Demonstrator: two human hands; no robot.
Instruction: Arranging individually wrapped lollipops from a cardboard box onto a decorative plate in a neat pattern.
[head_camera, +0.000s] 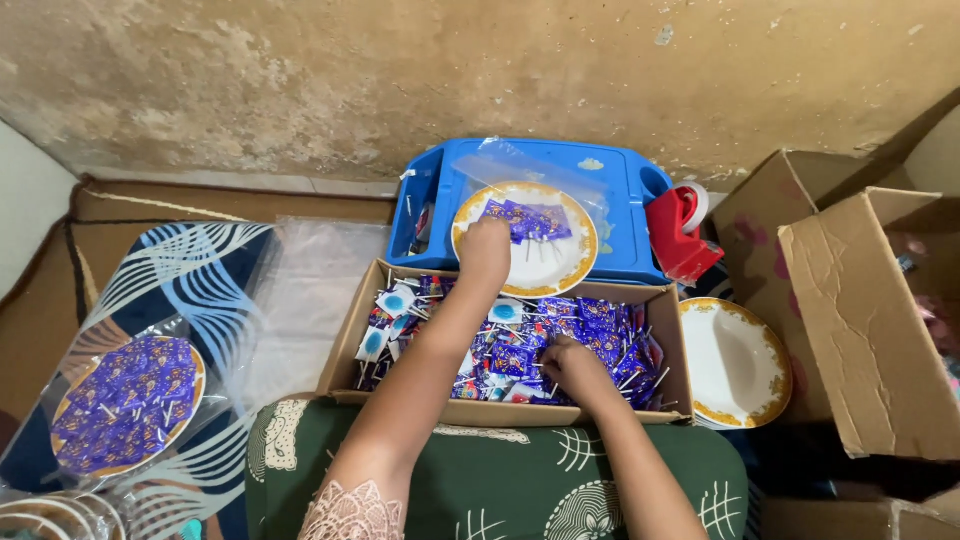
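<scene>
A shallow cardboard box (510, 410) in front of me holds several wrapped lollipops (600, 335) in purple and blue wrappers. My right hand (572, 368) is down inside the box, fingers closed around some of them. My left hand (485, 250) reaches past the box to a white gold-rimmed plate (560, 270) that sits on a blue plastic tray (620, 180). It rests at the plate's near left edge, fingers curled; several purple lollipops (530, 220) lie on the plate beside it. Whether it holds one I cannot tell.
A bare gold-rimmed plate (735, 362) lies right of the box. A red tape dispenser (682, 232) and open cartons (860, 320) stand at right. At left, a bagged plate of purple lollipops (128, 405) lies on a patterned mat. A green cushion (500, 480) is near me.
</scene>
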